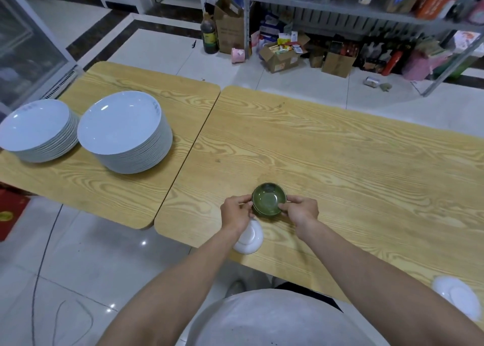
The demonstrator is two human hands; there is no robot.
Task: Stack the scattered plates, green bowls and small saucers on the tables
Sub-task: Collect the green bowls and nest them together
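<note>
Both hands, left hand [235, 210] and right hand [301, 210], pinching the green bowls [269, 199], apparently nested, at 9 and 3 o'clock over the near counter [340, 162]. Best kept level, rims aligned, then set down gently, clear of the white saucer [250, 238] at 6 o'clock.

Nested green bowls [269, 199] upright, two tall white plate stacks [125, 132] leftward.

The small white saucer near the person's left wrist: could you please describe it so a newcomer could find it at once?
Start at the right-hand wooden table and follow its near edge. Just behind the left hand, which holds the green bowls, sits the saucer. It is white and overhangs the edge.
</note>
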